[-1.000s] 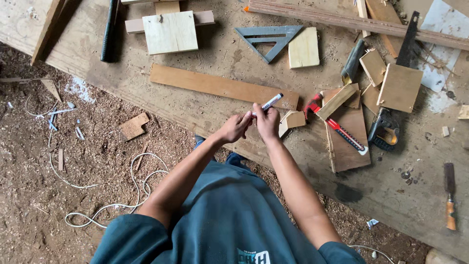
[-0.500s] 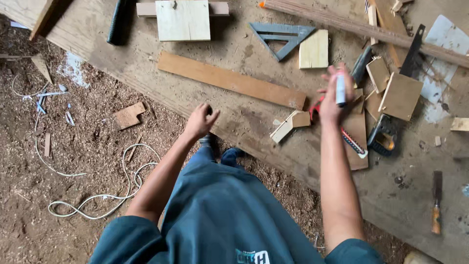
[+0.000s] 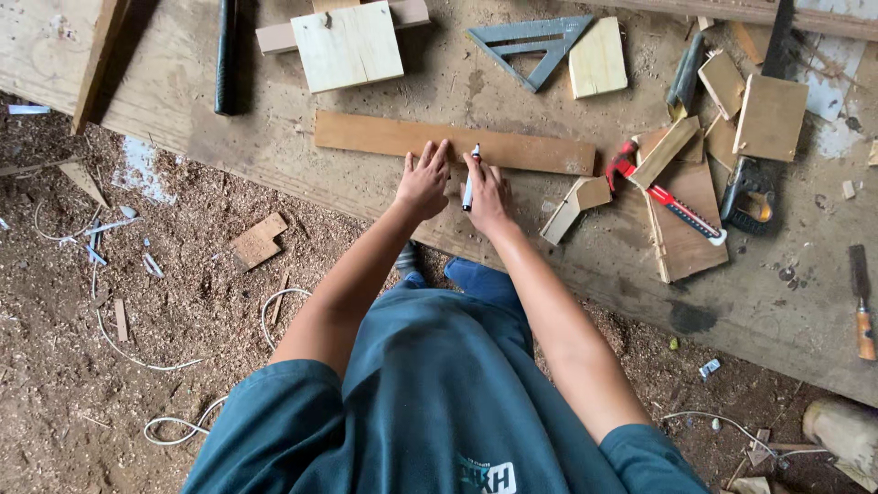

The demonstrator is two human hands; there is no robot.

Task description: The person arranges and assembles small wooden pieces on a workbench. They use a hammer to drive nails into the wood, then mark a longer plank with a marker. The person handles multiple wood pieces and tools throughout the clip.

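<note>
Soft, even daylight, faint shadows, sharp focus, perhaps slight edge distortion.

Woodworking workshop: sawdust floor point(image 3: 137, 302), offcuts point(image 3: 599, 57), handsaw point(image 3: 764, 137).

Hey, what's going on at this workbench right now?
A person leans over a rough work board. Their left hand lies flat on the near edge of a long wooden strip, while the right hand holds a marker upright against it. A metal speed square, wood offcuts and a red-handled tool lie around.
</note>
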